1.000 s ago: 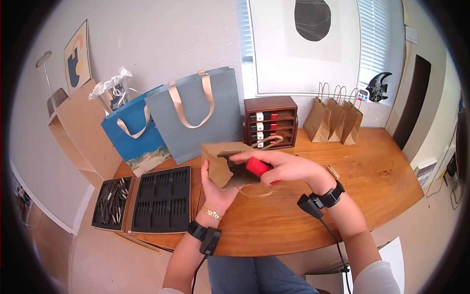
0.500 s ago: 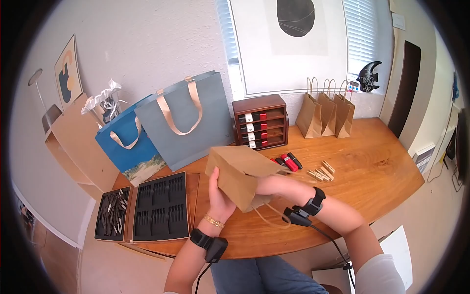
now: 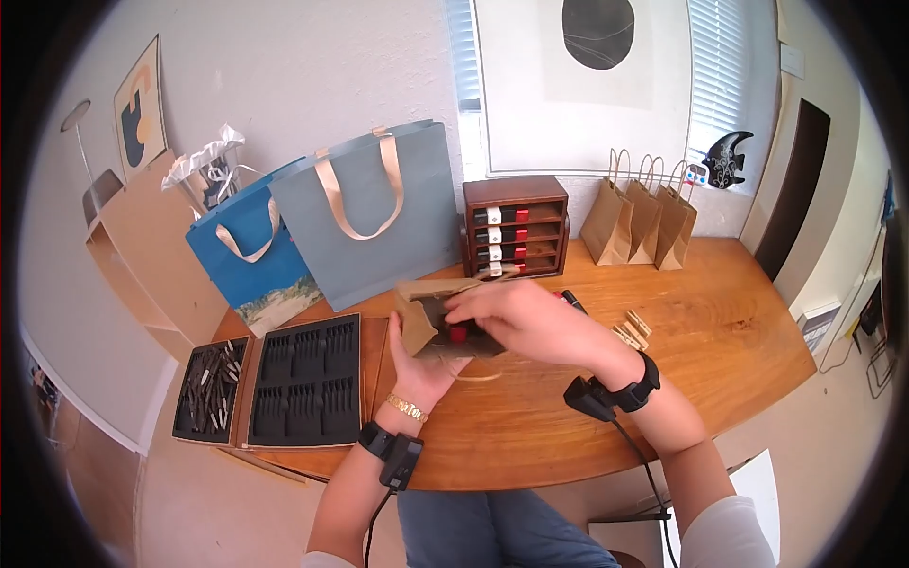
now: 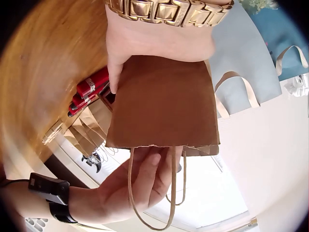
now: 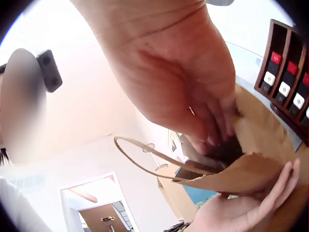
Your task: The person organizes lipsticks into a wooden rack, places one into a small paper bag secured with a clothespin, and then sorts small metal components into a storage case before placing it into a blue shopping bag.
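My left hand (image 3: 421, 374) holds a small brown paper bag (image 3: 417, 327) tilted over the table, its thumb along one side and its fingers along another. The mouth of the bag faces my right hand (image 3: 530, 322), whose bent fingers reach into it. Just below those fingertips a red piece (image 3: 457, 333) shows inside; whether they touch it is unclear. Twisted handles (image 4: 173, 188) hang from the bag in the left wrist view. In the right wrist view the fingertips are partly hidden by the bag's edge (image 5: 241, 169).
Behind stand a wooden rack (image 3: 516, 227) with red, white and black items, a grey bag (image 3: 369, 227) and a blue bag (image 3: 251, 251). Three paper bags (image 3: 644, 222) stand back right. Wooden clips (image 3: 632, 329) lie right; black trays (image 3: 308, 379) lie left. Red tubes (image 4: 91, 87) lie beyond the bag.
The larger red item seen in my right hand a second ago is no longer visible there. That hand went deep into the bag, then drew partly back, and the bag's mouth has turned upward again.
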Demonstrator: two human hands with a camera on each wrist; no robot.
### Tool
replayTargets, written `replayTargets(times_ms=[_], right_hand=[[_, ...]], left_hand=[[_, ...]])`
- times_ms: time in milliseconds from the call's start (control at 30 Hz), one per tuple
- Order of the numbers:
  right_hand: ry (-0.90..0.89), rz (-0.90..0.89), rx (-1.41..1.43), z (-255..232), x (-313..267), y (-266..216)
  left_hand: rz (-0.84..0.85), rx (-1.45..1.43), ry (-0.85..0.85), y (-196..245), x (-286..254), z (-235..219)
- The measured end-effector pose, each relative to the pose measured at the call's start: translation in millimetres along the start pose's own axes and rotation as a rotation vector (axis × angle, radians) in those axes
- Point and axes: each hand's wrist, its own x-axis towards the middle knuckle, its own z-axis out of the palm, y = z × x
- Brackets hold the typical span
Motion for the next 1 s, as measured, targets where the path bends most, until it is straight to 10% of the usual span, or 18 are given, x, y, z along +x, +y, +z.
replayTargets(times_ms=[267, 467, 667, 833, 900, 1000], right_hand=[[0.361, 0.444, -0.016, -32.7, -4.2, 7.8], [-0.292, 0.673, -0.561, 3.3, -16.0, 46.1], [-0.275, 0.628, -0.526, 19.8, -16.1, 53.5], [0.207, 0.180, -0.009, 8.8, -4.8, 20.3], [0.202, 0.158, -0.102, 6.6, -2.4, 17.0], [0.193, 0.359, -0.081, -2.5, 5.3, 10.8]], left_hand=[[0.164, -0.257, 0.014, 7.0, 4.7, -3.3], [0.172, -0.315, 0.098, 8.1, 3.5, 4.3], [0.093, -0.277, 0.148, 6.8, 1.6, 10.0], [0.078, -0.199, 0.127, 7.9, 3.7, -0.2], [-0.093, -0.341, -0.309, 10.5, 16.6, -31.6], [-0.074, 0.081, 0.093, 6.9, -1.3, 23.6]])
